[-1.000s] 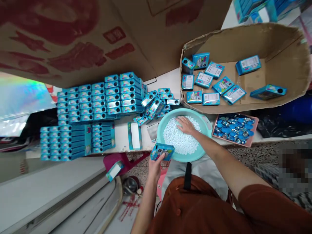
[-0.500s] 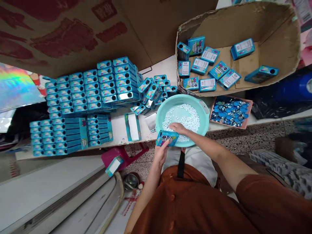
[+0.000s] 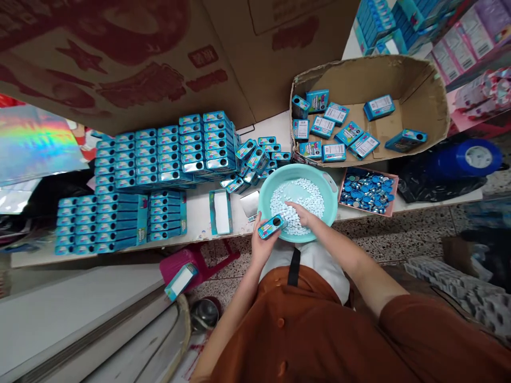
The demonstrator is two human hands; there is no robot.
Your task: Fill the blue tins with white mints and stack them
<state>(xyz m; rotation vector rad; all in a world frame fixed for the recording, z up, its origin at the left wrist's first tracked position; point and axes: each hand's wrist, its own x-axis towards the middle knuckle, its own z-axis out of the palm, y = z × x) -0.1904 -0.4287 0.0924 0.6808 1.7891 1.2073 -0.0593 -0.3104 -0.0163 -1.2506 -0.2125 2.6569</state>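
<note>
My left hand (image 3: 261, 246) holds a small blue tin (image 3: 272, 226) at the near rim of a teal basin (image 3: 334, 194). The basin is filled with several small white tablets (image 3: 299, 194). My right hand (image 3: 302, 214) rests on the tablets beside the tin, fingers curled; whether it grips any tablets I cannot tell. Both arms reach forward from my rust-coloured sleeves.
Stacked blue tins (image 3: 159, 154) cover the white shelf (image 3: 199, 218) at left, with loose ones (image 3: 255, 157) behind the basin. A cardboard box (image 3: 431, 101) at right holds several tins. A pink tray of blue lids (image 3: 368, 190) sits beside the basin. A pink stool (image 3: 191, 263) stands below.
My right hand drew back from the far middle of the tablets to the near side beside the tin. My left hand tilted the tin toward the basin.
</note>
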